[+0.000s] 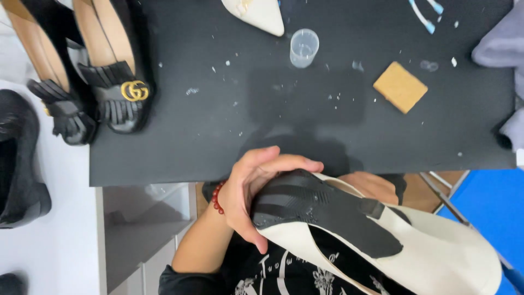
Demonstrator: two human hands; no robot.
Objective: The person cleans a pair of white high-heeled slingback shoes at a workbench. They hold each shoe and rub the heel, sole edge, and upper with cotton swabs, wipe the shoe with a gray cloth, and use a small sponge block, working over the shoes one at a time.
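A left hand (254, 191) is gripping a cream shoe (382, 246) by its black sole, fingers wrapped around the toe, below a black table (218, 125).

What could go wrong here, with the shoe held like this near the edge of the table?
1. The left hand grips only the toe of the cream shoe, off the table; no right hand shows, so the shoe might slip and drop.
2. The black sole patch looks uneven at its edges; fingers pressing on it may shift or lift it.
3. The small plastic cup stands open among white crumbs; a bump may tip it.
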